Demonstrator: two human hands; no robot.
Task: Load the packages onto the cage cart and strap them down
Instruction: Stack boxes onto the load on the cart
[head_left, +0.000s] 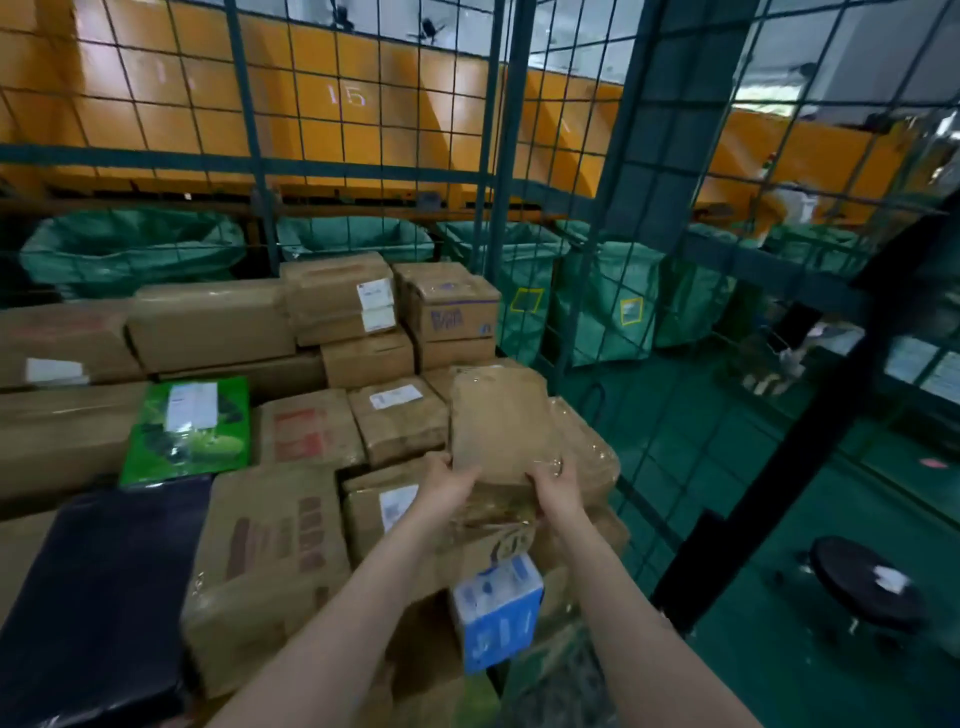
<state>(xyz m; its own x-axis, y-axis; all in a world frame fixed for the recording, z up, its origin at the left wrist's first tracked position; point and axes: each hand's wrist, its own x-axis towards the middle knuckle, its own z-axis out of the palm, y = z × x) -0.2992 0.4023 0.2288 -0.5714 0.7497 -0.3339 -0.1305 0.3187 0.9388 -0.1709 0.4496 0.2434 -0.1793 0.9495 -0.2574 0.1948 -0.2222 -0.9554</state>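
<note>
A flat brown cardboard package (501, 423) wrapped in clear tape stands tilted on edge over the stacked boxes at the right side of the cage cart (501, 171). My left hand (447, 486) grips its lower left corner and my right hand (556, 483) grips its lower right corner. Beneath it lie several brown cartons (270, 566), a blue and white box (496, 610), a green printed box (189, 428) and a black wrapped parcel (98, 597). No strap is visible.
The cart's green wire mesh walls rise behind and to the right of the load. Beyond the mesh hang green sacks (608, 306) under an orange chute (311, 104). A black round stool (865, 584) stands on the green floor at right.
</note>
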